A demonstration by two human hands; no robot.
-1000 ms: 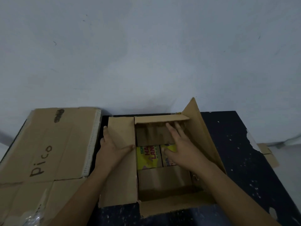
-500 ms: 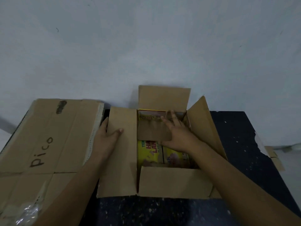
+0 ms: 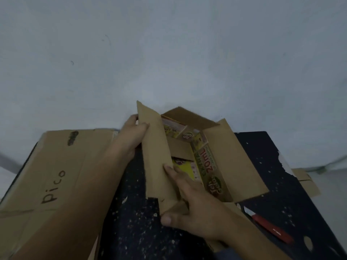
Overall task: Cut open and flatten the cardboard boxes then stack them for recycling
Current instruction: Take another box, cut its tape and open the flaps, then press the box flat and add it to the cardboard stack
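- Flattened cardboard point(image 3: 62, 166), marked "Pico", lay over the table's point(image 3: 281, 184) left edge.
- Open box point(image 3: 221, 162) stood at the back edge, centre, its left flap point(image 3: 155, 158) raised.
- Left hand point(image 3: 131, 136) gripped that flap's far end, thumb in front.
- Right hand point(image 3: 195, 209) pinched the near corner.
- Red-handled knife point(image 3: 270, 228) lay near the right front corner.

Dark speckled table point(image 3: 131, 231) — open box point(image 3: 234, 158), flattened cardboard point(image 3: 62, 166), red-handled knife point(image 3: 270, 228).

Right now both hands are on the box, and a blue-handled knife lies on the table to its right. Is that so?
Nearly. The head view shows the knife has a red handle, not blue. The rest holds: the left hand and the right hand are both on the box, and the knife lies on the table to its right.
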